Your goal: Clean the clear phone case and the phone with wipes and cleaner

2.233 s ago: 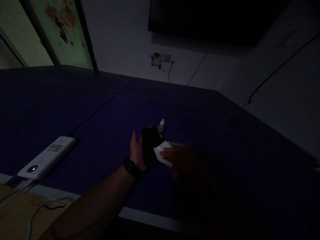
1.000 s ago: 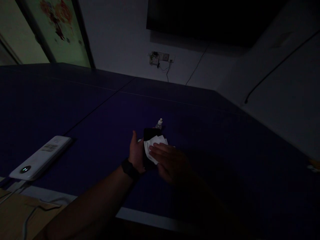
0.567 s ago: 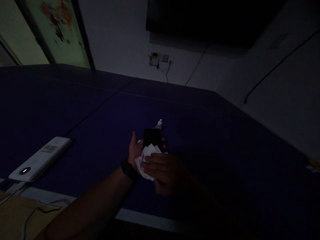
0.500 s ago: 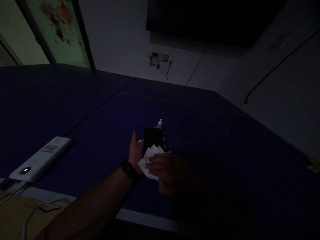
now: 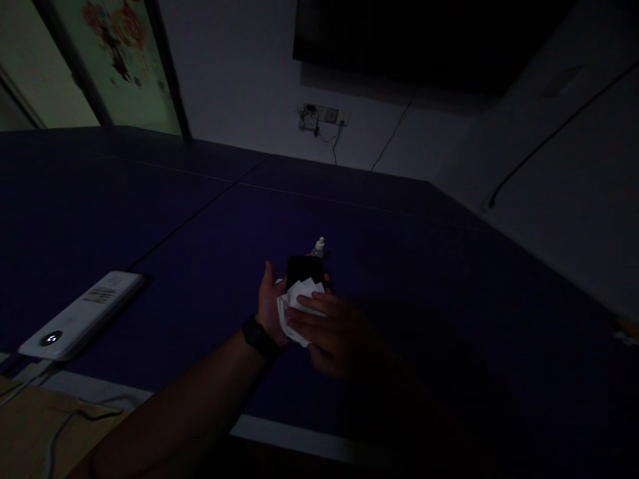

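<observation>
A dark phone (image 5: 303,267) lies in my left hand (image 5: 271,303), with the thumb spread at its left side and fingertips showing at its right edge. My right hand (image 5: 332,332) presses a folded white tissue (image 5: 295,303) against the lower part of the phone, its fingers stretched over the tissue. The tissue and fingers cover much of the screen. Just beyond the phone stands a small bottle with a white cap (image 5: 319,246), its lower part hidden. A small white item (image 5: 279,281) shows partly beside my left thumb; its kind is unclear.
On the blue-purple table (image 5: 210,246) at left lies a white power bank (image 5: 84,316) with a lit display and a cable (image 5: 30,380). Wall sockets (image 5: 324,116) and a large dark screen (image 5: 399,43) are on the far wall. The room is dim.
My right hand and the tissue have moved slightly up and left over the phone, covering more of it. My left hand, the phone and the bottle have stayed in place.
</observation>
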Motion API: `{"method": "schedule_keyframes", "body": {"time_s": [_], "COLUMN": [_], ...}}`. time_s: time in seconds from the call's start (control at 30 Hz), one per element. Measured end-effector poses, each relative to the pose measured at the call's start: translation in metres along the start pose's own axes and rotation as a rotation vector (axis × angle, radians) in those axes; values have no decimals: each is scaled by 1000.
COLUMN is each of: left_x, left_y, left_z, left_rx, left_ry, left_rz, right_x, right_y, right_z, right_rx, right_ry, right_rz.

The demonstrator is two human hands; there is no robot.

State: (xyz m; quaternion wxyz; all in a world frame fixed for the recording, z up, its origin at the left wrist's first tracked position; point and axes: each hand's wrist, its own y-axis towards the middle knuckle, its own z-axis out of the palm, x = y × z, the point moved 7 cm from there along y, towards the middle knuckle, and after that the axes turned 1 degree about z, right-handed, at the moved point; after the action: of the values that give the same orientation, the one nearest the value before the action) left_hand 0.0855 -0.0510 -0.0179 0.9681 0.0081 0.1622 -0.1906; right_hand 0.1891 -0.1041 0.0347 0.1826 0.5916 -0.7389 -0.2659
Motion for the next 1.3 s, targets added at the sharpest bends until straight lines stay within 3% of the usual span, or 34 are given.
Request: {"method": "schedule_keyframes", "body": {"time_s": [0.1, 0.2, 0.37, 0.53, 0.63, 0.73, 0.9, 1.07, 1.17, 1.3], "left_x": [1, -1, 0, 0, 1, 1, -4, -4, -5, -1], "left_y": [0, 0, -1, 0, -1, -1, -2, 2, 3, 2], "left_z": [0, 0, -2, -3, -2, 2, 3, -6, -9, -9], "left_rx": [21, 4, -31, -36, -57, -45, -44, -31, -17, 15], "left_ry": [-1, -22, -19, 16, 8, 13, 19, 14, -6, -26], "left_rz": [-22, 4, -6, 14, -8, -17, 51, 9, 22, -33], "right_x": [4, -3, -4, -6, -6, 1, -7, 3, 3, 4], "right_y": [1, 0, 2, 0, 3, 3, -3, 2, 2, 4], "right_z": [0, -7, -3, -13, -9, -4, -9, -1, -4, 3], "right_rx": [-16, -98, 10, -105, -33, 45, -54, 40, 38, 171], "right_ry": [86, 33, 22, 48, -17, 89, 90, 137, 93, 44], "right_rz": [-55, 3, 49, 45, 60, 1, 51, -1, 47, 85]}}
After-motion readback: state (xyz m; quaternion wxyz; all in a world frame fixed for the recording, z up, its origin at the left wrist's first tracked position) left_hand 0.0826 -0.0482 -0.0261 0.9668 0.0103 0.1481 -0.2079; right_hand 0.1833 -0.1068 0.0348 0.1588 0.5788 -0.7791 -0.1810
